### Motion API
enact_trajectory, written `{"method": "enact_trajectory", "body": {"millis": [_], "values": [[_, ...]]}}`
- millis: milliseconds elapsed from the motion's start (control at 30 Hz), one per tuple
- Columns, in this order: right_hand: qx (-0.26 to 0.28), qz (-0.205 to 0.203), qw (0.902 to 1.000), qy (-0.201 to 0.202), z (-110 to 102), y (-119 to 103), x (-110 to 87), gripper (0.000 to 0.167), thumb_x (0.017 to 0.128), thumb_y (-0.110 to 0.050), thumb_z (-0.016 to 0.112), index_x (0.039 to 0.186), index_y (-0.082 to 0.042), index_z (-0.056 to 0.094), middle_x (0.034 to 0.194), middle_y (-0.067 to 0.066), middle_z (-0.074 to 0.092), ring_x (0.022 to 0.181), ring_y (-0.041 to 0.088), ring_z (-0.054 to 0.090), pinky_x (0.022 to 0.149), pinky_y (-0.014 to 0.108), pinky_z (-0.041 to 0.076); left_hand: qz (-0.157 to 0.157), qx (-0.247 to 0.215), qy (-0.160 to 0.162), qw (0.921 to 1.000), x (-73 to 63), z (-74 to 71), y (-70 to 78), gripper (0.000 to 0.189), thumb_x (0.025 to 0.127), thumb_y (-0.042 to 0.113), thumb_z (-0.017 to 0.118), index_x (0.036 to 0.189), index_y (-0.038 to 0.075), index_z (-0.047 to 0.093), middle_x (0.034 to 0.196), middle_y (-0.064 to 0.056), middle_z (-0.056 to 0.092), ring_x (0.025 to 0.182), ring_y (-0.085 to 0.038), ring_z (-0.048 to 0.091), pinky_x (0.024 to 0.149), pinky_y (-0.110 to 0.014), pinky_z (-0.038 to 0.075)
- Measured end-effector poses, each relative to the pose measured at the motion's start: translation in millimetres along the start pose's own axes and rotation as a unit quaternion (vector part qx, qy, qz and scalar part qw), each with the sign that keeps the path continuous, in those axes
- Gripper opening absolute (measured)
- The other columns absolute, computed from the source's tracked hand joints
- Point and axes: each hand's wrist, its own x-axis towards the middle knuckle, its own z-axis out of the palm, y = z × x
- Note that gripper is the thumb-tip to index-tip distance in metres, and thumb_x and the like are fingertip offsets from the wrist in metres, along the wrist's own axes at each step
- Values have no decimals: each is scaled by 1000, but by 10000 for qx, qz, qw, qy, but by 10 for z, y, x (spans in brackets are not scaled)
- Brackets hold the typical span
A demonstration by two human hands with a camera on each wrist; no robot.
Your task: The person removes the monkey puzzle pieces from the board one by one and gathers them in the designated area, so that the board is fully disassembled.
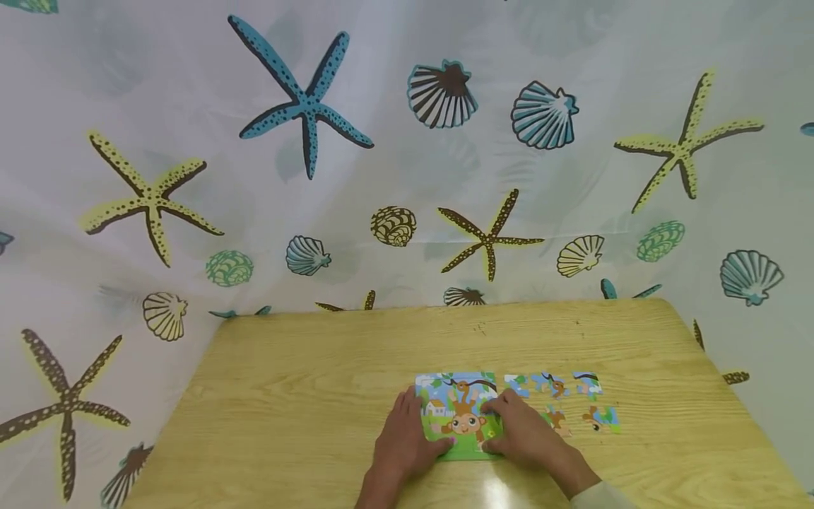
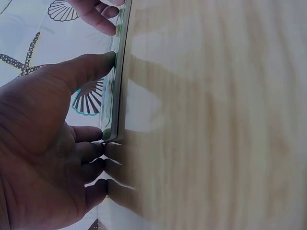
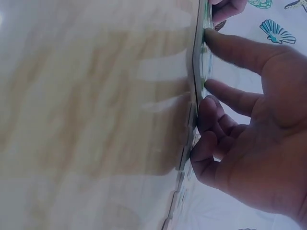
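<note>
A jigsaw puzzle board (image 1: 461, 456) with a cartoon monkey, a small house and a branch lies flat on the wooden table. My left hand (image 1: 405, 438) rests along its left edge. The left thumb (image 2: 91, 67) presses on top while the other fingertips sit at the edge and on the table. From the right side my right hand (image 1: 526, 433) reaches over, its thumb and index fingertip touching the picture, spaced apart. In the right wrist view the remaining fingers (image 3: 206, 160) bend loosely beside the board, close to loose puzzle pieces (image 3: 181, 155).
Right of the board lie several loose puzzle pieces in two rows, including a back-row piece (image 1: 586, 382) and a front-row piece (image 1: 600, 420). The right forearm overlaps part of the front row. A cloth (image 1: 381, 162) printed with starfish and shells hangs behind the table (image 1: 286, 396).
</note>
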Motion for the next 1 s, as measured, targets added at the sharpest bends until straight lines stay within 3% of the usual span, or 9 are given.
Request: {"method": "enact_trajectory", "body": {"millis": [100, 233, 567, 767, 1000], "values": [[33, 22, 9999, -102, 15, -6, 12, 59, 71, -36, 84, 121, -13, 63, 111, 3, 50, 88, 14, 52, 74, 32, 49, -58, -32, 21, 10000, -10, 10, -11, 95, 74, 52, 78, 141, -4, 41, 155, -21, 29, 142, -40, 32, 111, -54, 36], [49, -14, 9998, -177, 15, -36, 35, 52, 69, -33, 86, 113, -12, 65, 107, 3, 51, 89, 15, 51, 77, 35, 50, -102, -5, 52, 9999, -2, 39, -31, 95, 74, 52, 78, 141, -3, 41, 155, -20, 30, 140, -40, 34, 110, -54, 37], [240, 24, 9993, -273, -69, -120, 97, 49, 65, -21, 89, 102, -8, 59, 98, 4, 55, 87, 17, 51, 76, 35, 48, 95, -42, 215, 9997, -1, 29, 0, 92, 72, 50, 80, 137, -4, 45, 153, -22, 33, 140, -40, 35, 111, -52, 38], [329, 6, 9992, -231, -80, -108, 52, 41, 73, -20, 84, 101, -15, 56, 94, 0, 63, 84, 17, 59, 69, 35, 49, 160, 45, 256, 9995, 8, 45, 5, 90, 72, 51, 80, 135, -4, 46, 152, -22, 34, 139, -39, 36, 111, -51, 38], [810, -542, 9952, -114, -149, -20, -45, 12, 92, -11, 64, 104, -12, 59, 80, -3, 53, 65, 5, 44, 60, 22, 41, 89, 1, 202, 9998, 6, 63, -16, 92, 71, 52, 80, 137, -3, 45, 153, -21, 32, 140, -38, 35, 112, -51, 37]]}}
